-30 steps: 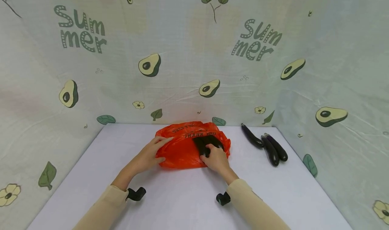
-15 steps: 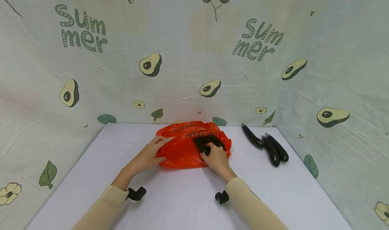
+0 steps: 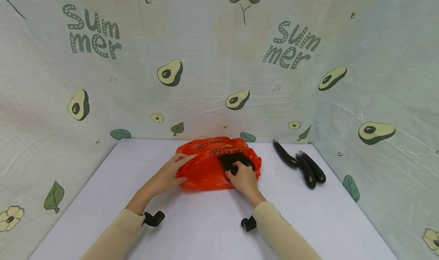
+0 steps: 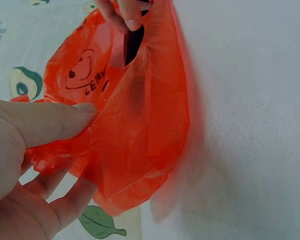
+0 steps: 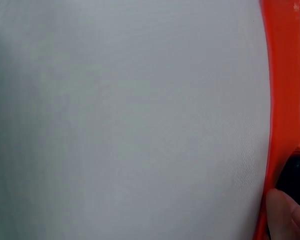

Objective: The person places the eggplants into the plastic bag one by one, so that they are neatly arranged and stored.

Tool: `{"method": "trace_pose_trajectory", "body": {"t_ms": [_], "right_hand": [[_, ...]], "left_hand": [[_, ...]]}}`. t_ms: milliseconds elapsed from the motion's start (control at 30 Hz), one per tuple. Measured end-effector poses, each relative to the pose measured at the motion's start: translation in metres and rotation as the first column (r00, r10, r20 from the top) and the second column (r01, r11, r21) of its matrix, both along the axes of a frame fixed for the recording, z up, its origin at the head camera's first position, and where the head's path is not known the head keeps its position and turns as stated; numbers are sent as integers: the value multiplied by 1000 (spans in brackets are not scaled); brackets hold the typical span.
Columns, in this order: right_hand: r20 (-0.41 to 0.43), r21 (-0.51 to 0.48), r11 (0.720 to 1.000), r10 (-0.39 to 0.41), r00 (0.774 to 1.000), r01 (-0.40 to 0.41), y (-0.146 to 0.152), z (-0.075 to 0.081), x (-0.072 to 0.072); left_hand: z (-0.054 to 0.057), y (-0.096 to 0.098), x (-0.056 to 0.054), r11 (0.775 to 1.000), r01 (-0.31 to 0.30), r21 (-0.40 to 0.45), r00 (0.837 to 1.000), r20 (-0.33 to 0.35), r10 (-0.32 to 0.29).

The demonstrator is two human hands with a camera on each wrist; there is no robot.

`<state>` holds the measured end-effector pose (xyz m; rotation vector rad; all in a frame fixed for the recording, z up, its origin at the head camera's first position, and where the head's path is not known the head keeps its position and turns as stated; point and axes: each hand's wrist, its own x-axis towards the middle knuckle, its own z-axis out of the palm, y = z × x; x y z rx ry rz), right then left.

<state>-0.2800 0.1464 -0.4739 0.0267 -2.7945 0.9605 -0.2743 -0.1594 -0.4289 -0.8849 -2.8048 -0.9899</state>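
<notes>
A red plastic bag [image 3: 202, 174] with dark printing lies on the white table, its mouth spread. My left hand [image 3: 166, 178] holds the bag's left side, the thumb on top and the other fingers behind the thin film. Into the bag's right part reaches my right hand [image 3: 245, 180], thumb and fingers pinching a glossy black eggplant [image 5: 293, 177]. Dark eggplant shapes [image 3: 224, 161] show inside the bag around the fingertips; how many cannot be told. In the left wrist view, the bag film [image 4: 135, 130] is partly see-through.
Three more eggplants lie at the back right: a curved one [image 3: 285, 154] farther back, and two side by side, a left one [image 3: 305, 171] and a right one [image 3: 314, 167]. A patterned cloth [image 3: 202, 61] hangs behind and beside the white table [image 3: 202, 225].
Both hands stay nearly where they were. The right wrist has shifted slightly to the left, while the bag and the loose eggplants remain in place.
</notes>
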Motion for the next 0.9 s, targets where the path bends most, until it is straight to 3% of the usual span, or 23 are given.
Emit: {"method": "trace_pose_trajectory", "body": {"t_ms": [333,533,700,900], "right_hand": [[13,-50,996,77,997,-76,13,8,3],[44,-35,996,80,996,-78,32,29,12],[18,26,994,101,995,-102,59,52,17],[5,59,994,87,996,-87,100,72,15]], "left_hand": [[-3,0,0,1000,-9,-2,1000,7,9],[-3,-2,0,1000,-11,-4,1000,7,11],[-2,-3,0,1000,-24,-2,1000,19,24],[-4,-3,0,1000,-18,-4,1000,18,19]]}}
